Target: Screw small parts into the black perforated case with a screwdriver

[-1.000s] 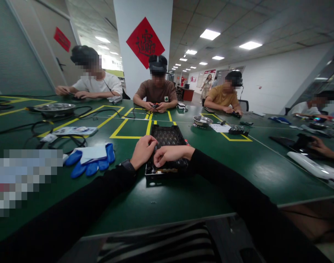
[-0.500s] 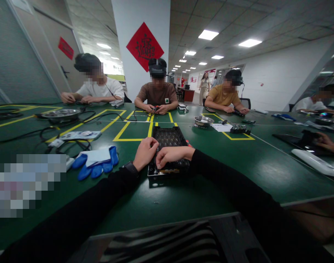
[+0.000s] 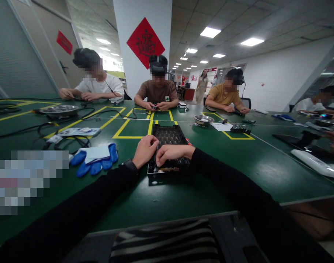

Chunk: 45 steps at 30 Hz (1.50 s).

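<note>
A black perforated device casing [image 3: 168, 137] lies flat on the green table [image 3: 183, 190] in front of me. My left hand [image 3: 145, 150] rests at its near left edge with the fingers curled against the frame. My right hand [image 3: 172, 152] lies across the near part of the casing, fingers bent in a pinch over something too small to make out. Both arms wear black sleeves, and a dark watch [image 3: 130, 166] sits on my left wrist.
A blue and white glove [image 3: 94, 159] lies left of my hands, with cables [image 3: 62, 140] and a metal bowl [image 3: 58, 109] farther left. Another bowl [image 3: 203, 119] and small parts sit right of centre. Three people work across the table; a white device [image 3: 314, 164] lies at right.
My hands have stayed on the casing, shifting only slightly. The camera view has moved a little. A person walking in the far background has come a bit closer.
</note>
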### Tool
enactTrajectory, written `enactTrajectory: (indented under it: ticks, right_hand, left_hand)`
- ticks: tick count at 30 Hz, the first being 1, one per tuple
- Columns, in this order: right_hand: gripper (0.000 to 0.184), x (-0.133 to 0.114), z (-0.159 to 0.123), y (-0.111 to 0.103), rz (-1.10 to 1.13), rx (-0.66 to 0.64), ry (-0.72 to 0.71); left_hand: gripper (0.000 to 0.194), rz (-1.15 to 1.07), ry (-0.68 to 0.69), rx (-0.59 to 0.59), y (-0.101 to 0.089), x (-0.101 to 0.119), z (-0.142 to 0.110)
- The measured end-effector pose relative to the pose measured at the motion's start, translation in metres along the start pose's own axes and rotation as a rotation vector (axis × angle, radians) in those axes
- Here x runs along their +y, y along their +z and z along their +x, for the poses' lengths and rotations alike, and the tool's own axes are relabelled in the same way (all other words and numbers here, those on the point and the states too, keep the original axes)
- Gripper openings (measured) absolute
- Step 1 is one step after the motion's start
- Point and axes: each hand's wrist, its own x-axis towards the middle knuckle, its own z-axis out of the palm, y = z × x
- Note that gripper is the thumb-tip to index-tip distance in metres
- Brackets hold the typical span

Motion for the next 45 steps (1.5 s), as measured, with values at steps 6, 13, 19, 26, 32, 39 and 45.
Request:
enactTrajectory:
  ticks: [6, 13, 19, 26, 32, 39, 45]
  right_hand:
    - [0.009, 0.0003, 0.0006, 0.0, 0.005, 0.014, 0.0]
    - [0.008, 0.0029, 0.0009, -0.0036, -0.006, 0.061, -0.022]
    - [0.008, 0.0028, 0.0002, -0.0029, 0.009, -0.008, -0.025]
    - [0.008, 0.0024, 0.0003, -0.0011, 0.013, -0.026, 0.001]
    - [0.008, 0.0055, 0.0014, -0.0009, -0.04, -0.028, -0.011]
    - [0.009, 0.0083, 0.0019, -0.002, -0.102, -0.026, -0.048]
    - [0.009, 0.0047, -0.0015, 0.0009, -0.159, -0.019, -0.064]
  left_hand:
    - [0.017, 0.012, -0.014, -0.004, -0.0007, 0.0002, -0.0004]
    - [0.018, 0.029, -0.028, 0.004, -0.0015, 0.002, -0.0012]
    - [0.018, 0.085, -0.088, 0.025, -0.0007, 0.0007, -0.0015]
    - [0.018, 0.081, -0.089, 0.018, -0.0009, 0.0014, -0.0021]
    - [0.019, 0.097, -0.095, 0.008, -0.0006, 0.002, -0.0019]
    - [0.021, 0.131, -0.107, -0.006, -0.002, 0.0058, -0.0024]
    - [0.02, 0.132, -0.125, -0.013, -0.0027, 0.007, -0.0026]
